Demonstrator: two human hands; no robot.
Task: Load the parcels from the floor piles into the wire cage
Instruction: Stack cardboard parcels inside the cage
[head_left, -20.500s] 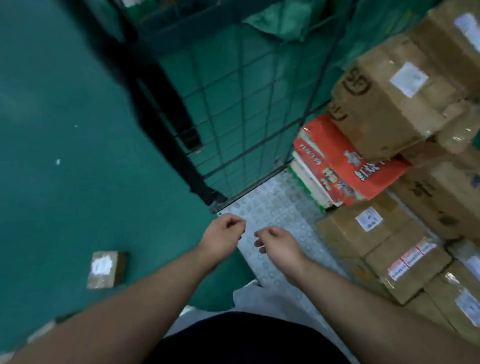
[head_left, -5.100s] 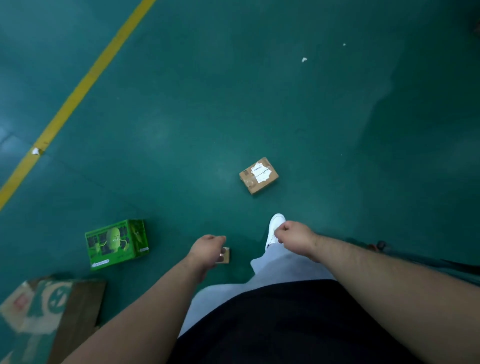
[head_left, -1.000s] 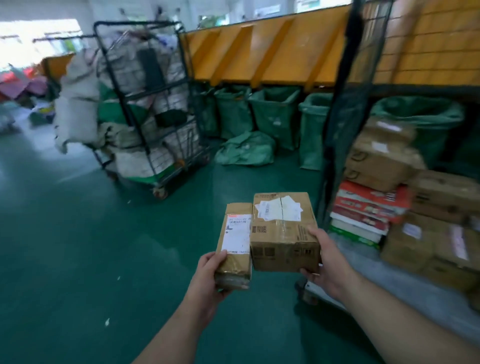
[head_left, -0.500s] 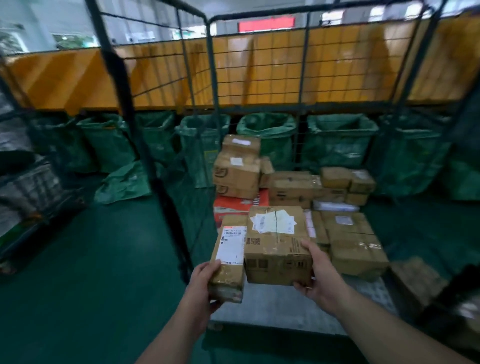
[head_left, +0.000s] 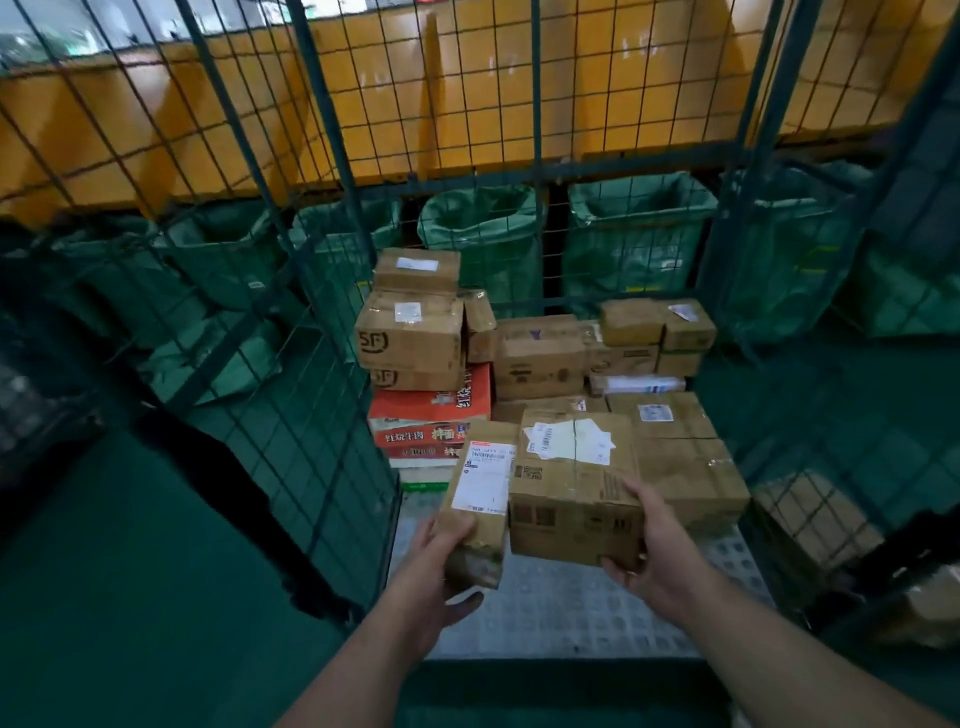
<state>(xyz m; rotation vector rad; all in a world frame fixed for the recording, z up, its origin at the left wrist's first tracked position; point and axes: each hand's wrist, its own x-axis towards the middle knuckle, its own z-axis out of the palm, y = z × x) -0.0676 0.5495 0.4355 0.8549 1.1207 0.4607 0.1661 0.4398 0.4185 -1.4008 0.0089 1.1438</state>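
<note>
While I watch through the head camera, my left hand (head_left: 441, 566) grips a slim taped parcel (head_left: 480, 483), fingers curled round its lower end. Just beside it, my right hand (head_left: 654, 551) holds a bigger cardboard box (head_left: 571, 483), thumb laid on the upper face and fingers wrapped under the near right corner. Both parcels hang above the patterned floor plate (head_left: 571, 608) at the open front of the wire cage (head_left: 332, 171). Deeper inside, stacked cartons (head_left: 540, 358) sit against the back mesh, with a red carton (head_left: 431, 410) low on the left. Green sacks (head_left: 639, 234) stand behind the cage, under an orange barrier (head_left: 519, 104).
</note>
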